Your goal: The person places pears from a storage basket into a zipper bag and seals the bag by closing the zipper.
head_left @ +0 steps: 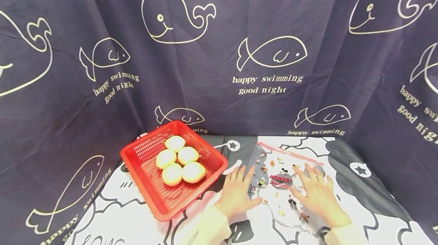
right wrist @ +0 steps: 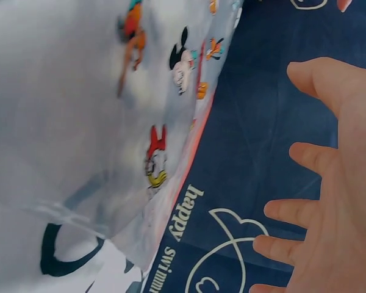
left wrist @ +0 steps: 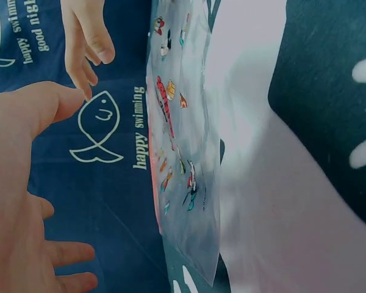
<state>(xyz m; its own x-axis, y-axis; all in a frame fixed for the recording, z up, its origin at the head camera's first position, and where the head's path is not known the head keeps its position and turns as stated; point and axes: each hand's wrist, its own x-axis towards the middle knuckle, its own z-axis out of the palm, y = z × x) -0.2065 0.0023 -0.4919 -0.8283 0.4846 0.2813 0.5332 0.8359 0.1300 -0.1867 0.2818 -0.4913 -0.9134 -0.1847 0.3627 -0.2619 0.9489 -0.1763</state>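
Observation:
A clear plastic zip bag (head_left: 284,184) printed with small cartoon figures and a pink strip along its far edge lies on the cloth. Over its left edge my left hand (head_left: 237,190) is held with fingers spread; the left wrist view shows this hand (left wrist: 24,183) apart from the bag (left wrist: 183,122). My right hand (head_left: 318,195), fingers also spread, is above the bag's right side. A gap separates that hand (right wrist: 341,177) from the bag (right wrist: 128,140) in the right wrist view. Neither hand holds anything.
Left of the bag stands a red perforated plastic basket (head_left: 137,169) with several pale yellow round fruits (head_left: 188,155) inside. A black and white patterned cloth (head_left: 113,214) covers the table. Dark blue fabric (head_left: 219,59) with whale and fish drawings encloses the back and sides.

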